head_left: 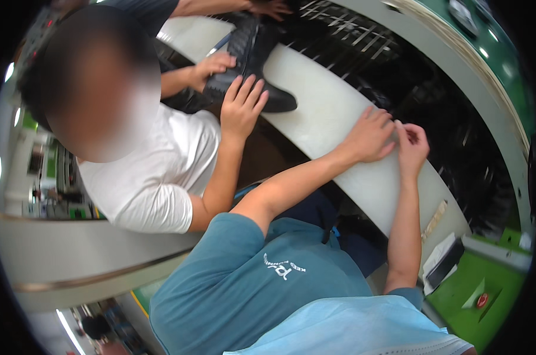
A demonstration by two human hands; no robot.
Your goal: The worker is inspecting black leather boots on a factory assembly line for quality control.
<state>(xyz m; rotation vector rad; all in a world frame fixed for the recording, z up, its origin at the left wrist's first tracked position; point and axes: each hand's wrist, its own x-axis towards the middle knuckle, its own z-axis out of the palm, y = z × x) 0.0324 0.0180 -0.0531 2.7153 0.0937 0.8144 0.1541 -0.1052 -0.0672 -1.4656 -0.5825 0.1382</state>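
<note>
My left hand (369,135) lies flat, palm down, on the white curved worktable (333,112), fingers slightly apart and holding nothing. My right hand (412,145) rests just beside it with its fingers curled in against the left fingertips; I see nothing between them. Further along the table a co-worker in a white shirt (155,171) has one hand (242,105) on a black boot (251,59) lying on the table and another hand (213,64) at its side. A third person's hand (269,7) touches the boot's top end.
Beyond the table runs a dark conveyor (410,77) with metal slats. A wooden stick (434,220) lies at the table's near end, next to a white and black box (448,260). Green floor (486,278) with a small red object (482,300) is at the lower right.
</note>
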